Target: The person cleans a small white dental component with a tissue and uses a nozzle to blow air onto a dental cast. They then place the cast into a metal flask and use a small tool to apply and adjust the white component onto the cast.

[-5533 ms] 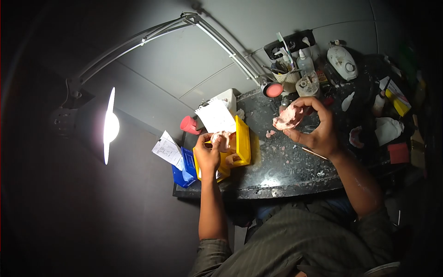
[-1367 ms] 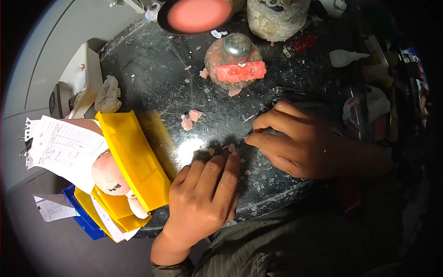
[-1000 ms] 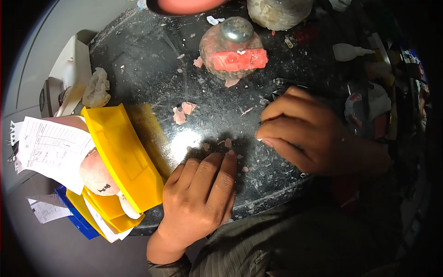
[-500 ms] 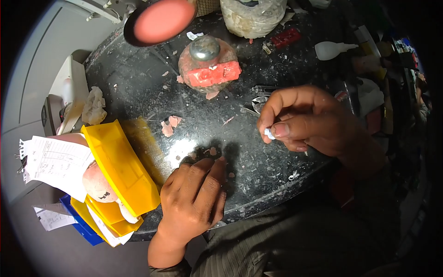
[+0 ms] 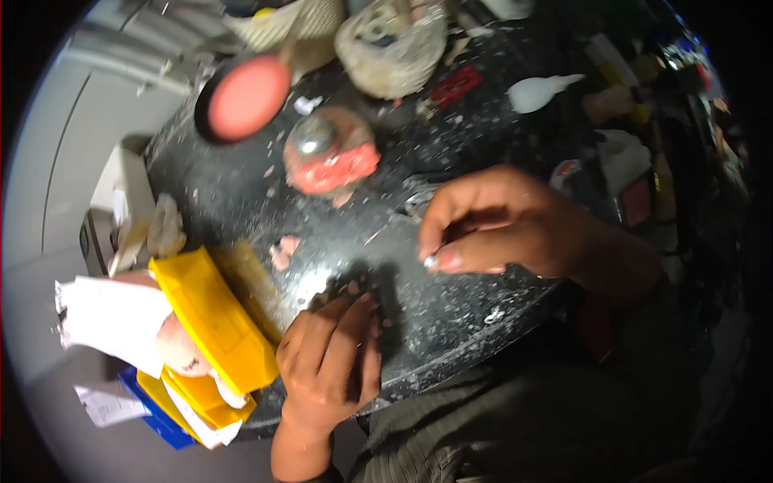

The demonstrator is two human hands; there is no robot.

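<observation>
Here, on my head feed, I list the items by their place from the yellow bin (image 5: 213,318). Small white piece (image 5: 431,262), one: well to the right of the bin, above the worktop (image 5: 346,233), pinched between thumb and fingertip. Right hand (image 5: 507,229), one: nearly closed at the tips, other fingers curled inward, white piece in its grip; blur hides the finer shape from me. Left hand (image 5: 330,362), one: just right of the bin, back upward, fingers loosely bent towards the worktop; I cannot tell whether anything lies beneath the palm. Small crumbs (image 5: 350,287): at those fingertips, right of the bin.

Pink model (image 5: 179,346), dark marking: inside the bin. White sheet (image 5: 113,322): at the bin's left, overlapping the model's side. Blue bin (image 5: 165,414): beside the yellow bin, lower left, with a paper slip (image 5: 109,405) sticking out. Pink flakes (image 5: 283,251), a pair: near the bin, upper right. Round base with metal knob (image 5: 314,137): farther up and right of the bin, a coral-red block (image 5: 334,169) across its front. Pink disc, dark-rimmed (image 5: 248,98): well above the bin. White nozzle bottle (image 5: 535,94): I place it farthest right from the bin, lying on the worktop.
</observation>
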